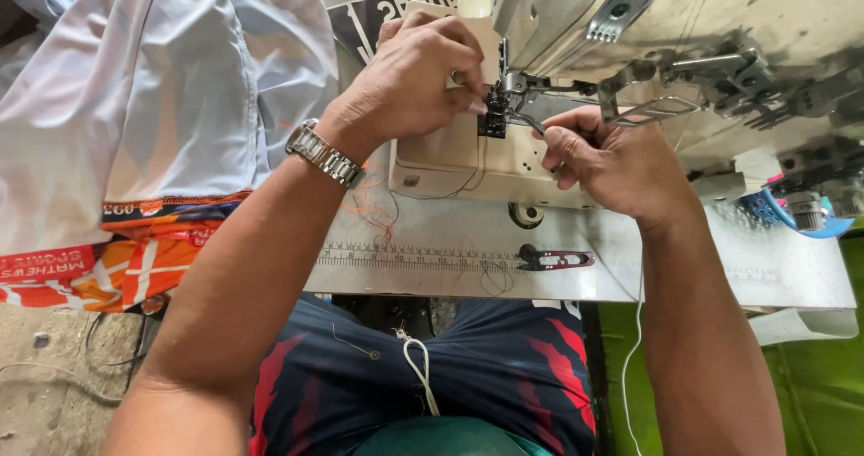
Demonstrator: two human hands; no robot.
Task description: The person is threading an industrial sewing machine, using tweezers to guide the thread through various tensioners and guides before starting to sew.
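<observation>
Threading the needle (494, 105) on the sewing machine (576, 24), far and middle. Left hand (418, 78) pinched tight at the needle part. Right hand (612, 163) pinching a thin thread (531, 123) just right of it. Next, probably: a steady poke through the tiny eye. Snips (555, 259) lying near, on the table (432, 267).

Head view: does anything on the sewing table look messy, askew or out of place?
Loose orange and dark threads lie tangled on the table by the ruler strip. The thread snips lie neatly beside them. Nothing looks damaged or spilled.
</observation>
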